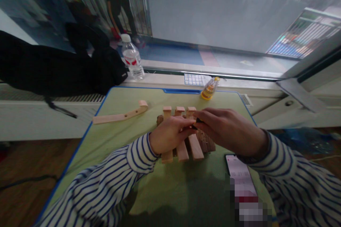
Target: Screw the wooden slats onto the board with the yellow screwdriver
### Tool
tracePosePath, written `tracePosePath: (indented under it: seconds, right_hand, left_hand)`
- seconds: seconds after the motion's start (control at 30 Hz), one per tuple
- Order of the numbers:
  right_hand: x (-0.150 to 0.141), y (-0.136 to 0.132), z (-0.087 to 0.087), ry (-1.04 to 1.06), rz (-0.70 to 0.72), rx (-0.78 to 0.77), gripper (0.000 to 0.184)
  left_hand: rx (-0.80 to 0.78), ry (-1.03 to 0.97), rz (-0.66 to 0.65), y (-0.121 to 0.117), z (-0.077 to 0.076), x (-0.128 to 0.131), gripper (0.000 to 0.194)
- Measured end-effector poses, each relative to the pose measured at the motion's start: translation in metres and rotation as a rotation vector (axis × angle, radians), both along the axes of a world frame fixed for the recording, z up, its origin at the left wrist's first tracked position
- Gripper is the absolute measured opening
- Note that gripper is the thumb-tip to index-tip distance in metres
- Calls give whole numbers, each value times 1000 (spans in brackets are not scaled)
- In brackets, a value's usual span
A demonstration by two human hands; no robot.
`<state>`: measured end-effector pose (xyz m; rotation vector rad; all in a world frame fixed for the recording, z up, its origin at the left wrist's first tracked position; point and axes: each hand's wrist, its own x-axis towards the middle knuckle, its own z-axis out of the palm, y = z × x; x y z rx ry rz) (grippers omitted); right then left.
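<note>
My left hand [169, 134] is closed, thumb and fingers pinched together above three light wooden strips [197, 146]. My right hand [230, 129] meets it from the right, its fingers also pinched. A small dark piece [197, 122] shows between the fingertips of both hands, too small and covered to name. The strips have raised block ends at the far side and lie side by side across rough brown wood [207, 141], which the hands partly hide. Away to the left lies a separate light wooden strip [118, 116] with holes and a raised end.
The green table [149, 191] has a blue edge. A phone [241, 173] lies near my right forearm. At the far edge stands a small bottle of yellow liquid [210, 88]. On the sill are a water bottle [132, 58] and a black bag [53, 67], below the window.
</note>
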<state>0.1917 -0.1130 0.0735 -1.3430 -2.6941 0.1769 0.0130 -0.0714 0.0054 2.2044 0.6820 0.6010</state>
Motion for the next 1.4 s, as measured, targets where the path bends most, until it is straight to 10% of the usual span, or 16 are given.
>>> tracePosePath:
  seconds: [0.57, 1.4]
  right_hand:
    - [-5, 2, 11, 43, 53, 13, 35]
    - [-4, 3, 8, 12, 69, -62, 12]
  left_hand:
    - [134, -29, 160, -6, -5, -3, 15]
    - [78, -7, 63, 0, -5, -5, 13]
